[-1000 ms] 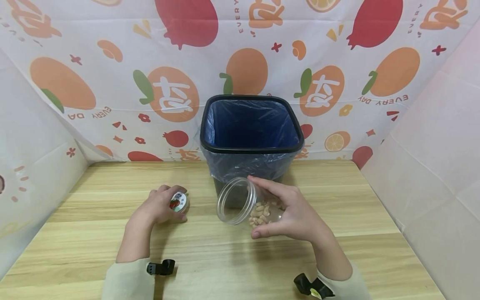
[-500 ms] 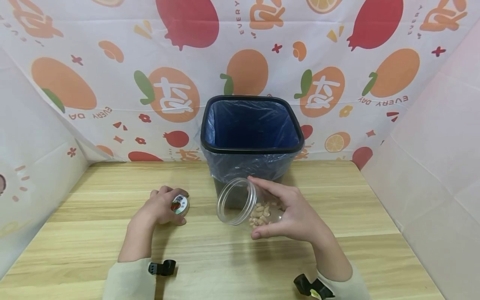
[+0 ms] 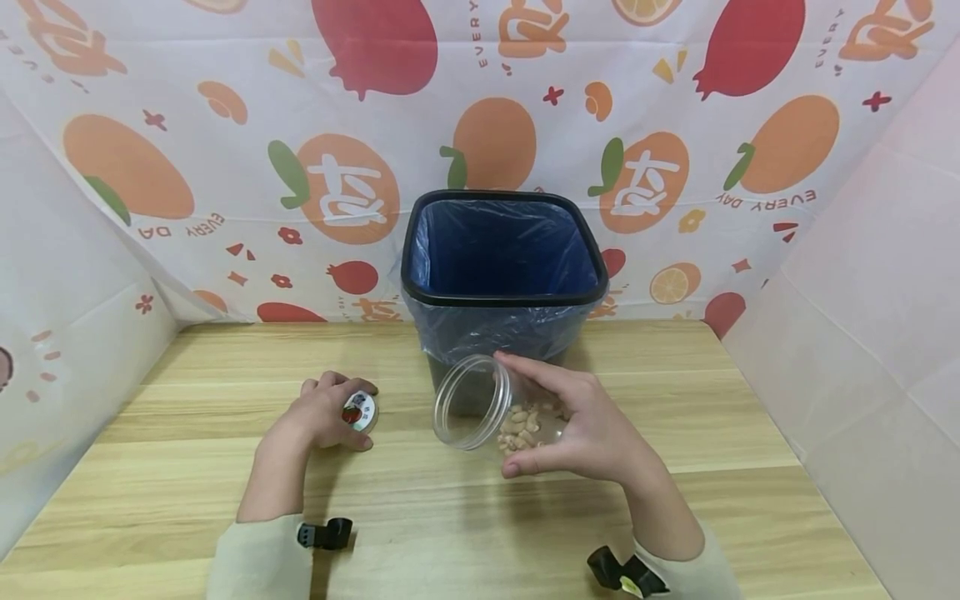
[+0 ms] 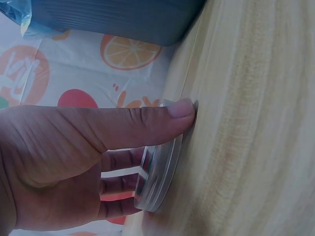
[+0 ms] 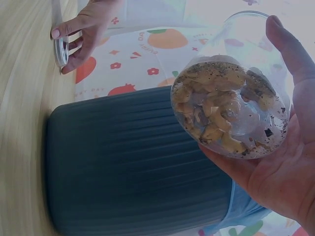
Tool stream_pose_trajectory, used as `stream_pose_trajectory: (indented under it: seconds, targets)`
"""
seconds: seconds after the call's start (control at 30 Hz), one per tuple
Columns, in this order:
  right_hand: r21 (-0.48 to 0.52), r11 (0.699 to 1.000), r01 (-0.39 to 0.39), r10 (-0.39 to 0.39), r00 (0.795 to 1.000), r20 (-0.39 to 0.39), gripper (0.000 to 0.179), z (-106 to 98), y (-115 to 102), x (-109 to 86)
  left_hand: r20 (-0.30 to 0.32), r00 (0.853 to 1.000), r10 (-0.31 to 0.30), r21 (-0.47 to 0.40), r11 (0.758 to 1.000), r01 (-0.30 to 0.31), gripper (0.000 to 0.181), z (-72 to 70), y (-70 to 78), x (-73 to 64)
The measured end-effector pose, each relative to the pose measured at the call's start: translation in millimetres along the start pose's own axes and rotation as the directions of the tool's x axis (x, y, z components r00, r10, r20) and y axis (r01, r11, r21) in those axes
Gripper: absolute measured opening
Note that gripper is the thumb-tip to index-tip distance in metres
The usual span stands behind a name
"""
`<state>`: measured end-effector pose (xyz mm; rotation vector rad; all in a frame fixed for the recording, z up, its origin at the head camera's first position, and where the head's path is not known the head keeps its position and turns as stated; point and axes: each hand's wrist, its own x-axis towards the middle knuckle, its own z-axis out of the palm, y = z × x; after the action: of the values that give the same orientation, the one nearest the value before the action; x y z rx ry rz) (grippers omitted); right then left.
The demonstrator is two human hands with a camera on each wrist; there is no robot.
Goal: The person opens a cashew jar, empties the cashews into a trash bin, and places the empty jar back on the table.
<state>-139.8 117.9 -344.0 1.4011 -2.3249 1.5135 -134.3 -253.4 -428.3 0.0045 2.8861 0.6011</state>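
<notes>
My left hand (image 3: 318, 412) holds a round clear lid (image 3: 362, 412) with a printed label, down at the wooden table. In the left wrist view the thumb lies along one side of the lid (image 4: 160, 177) and the fingertips meet the other side. My right hand (image 3: 585, 417) grips a clear plastic jar (image 3: 471, 404) above the table, tilted with its uncovered mouth to the left. Pale tan, nut-like pieces (image 3: 521, 427) lie inside it. Seen from the right wrist, the jar's base also shows dark crumbs (image 5: 216, 73); thumb and fingers wrap round its side.
Behind the jar stands a dark bin (image 3: 502, 302) with a black rim and a clear plastic liner (image 3: 495, 329), close to the fruit-print cloth (image 3: 345, 100). Bare wooden table (image 3: 420, 533) lies in front of it. Pale side sheets (image 3: 885, 333) flank the table.
The left hand and the lid have shifted very slightly to the right and toward the front. The right hand and the jar look still.
</notes>
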Motion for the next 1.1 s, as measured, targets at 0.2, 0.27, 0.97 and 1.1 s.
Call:
stream_pose_trajectory:
  seconds: [0.2, 0.27, 0.97, 1.1]
  targets:
    - [0.01, 1.0, -0.008, 0.008, 1.0, 0.004, 0.101, -1, 0, -1.6, 0.022, 1.0, -0.011, -0.007, 1.0, 0.011, 0.081, -1.2, 2.7, 1.0]
    - [0.012, 1.0, -0.007, 0.007, 1.0, 0.005, 0.101, -1, 0, -2.3, 0.007, 1.0, -0.004, -0.009, 1.0, 0.004, 0.078, -3.3, 6.2, 1.4]
    - [0.038, 0.999, 0.033, -0.031, 0.999, -0.039, 0.102, -9, -1, -4.4, -0.801, 0.254, 0.542, 0.256, 0.693, -0.673, 0.034, -85.6, 122.1, -35.7]
    - [0.03, 0.998, 0.048, -0.046, 0.997, -0.064, 0.102, -21, -3, -8.2, -0.674, 0.277, 0.685, 0.353, 0.628, -0.694, 0.033, -99.3, 131.5, -28.1]
